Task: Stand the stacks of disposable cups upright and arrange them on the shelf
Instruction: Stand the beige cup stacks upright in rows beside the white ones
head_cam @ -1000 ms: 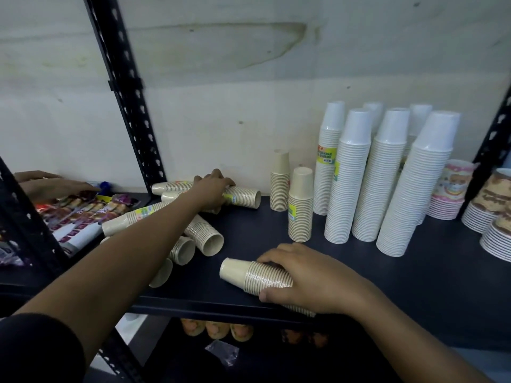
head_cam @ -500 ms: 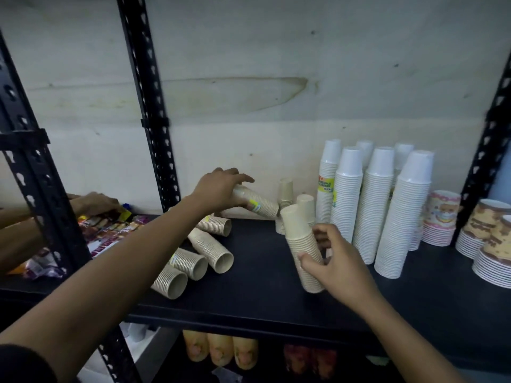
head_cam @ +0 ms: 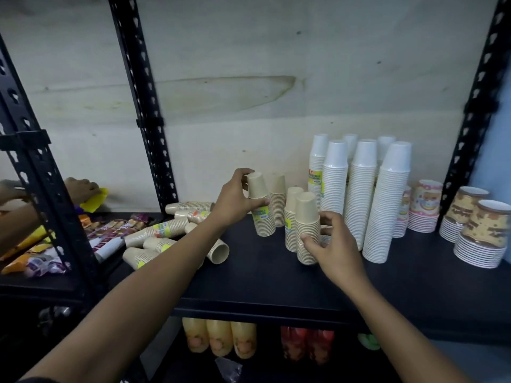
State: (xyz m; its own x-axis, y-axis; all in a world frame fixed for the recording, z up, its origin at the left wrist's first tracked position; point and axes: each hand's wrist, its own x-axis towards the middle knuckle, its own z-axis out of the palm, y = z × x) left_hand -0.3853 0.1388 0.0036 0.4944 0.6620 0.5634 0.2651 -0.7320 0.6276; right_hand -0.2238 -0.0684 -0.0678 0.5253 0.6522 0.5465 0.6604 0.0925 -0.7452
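left hand (head_cam: 235, 203) wrapped round tan cup stack (head_cam: 261, 214), upright on shelf (head_cam: 276, 275). right hand (head_cam: 334, 244) curled on front tan stack (head_cam: 305, 217), upright too. more tan stacks (head_cam: 163, 230) lying sideways at left, white stacks (head_cam: 362, 194) standing at right.

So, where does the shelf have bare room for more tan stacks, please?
Bare shelf runs along the front, between the fallen stacks and the right hand, and before the white stacks. Crowded: left end by the post, back right.
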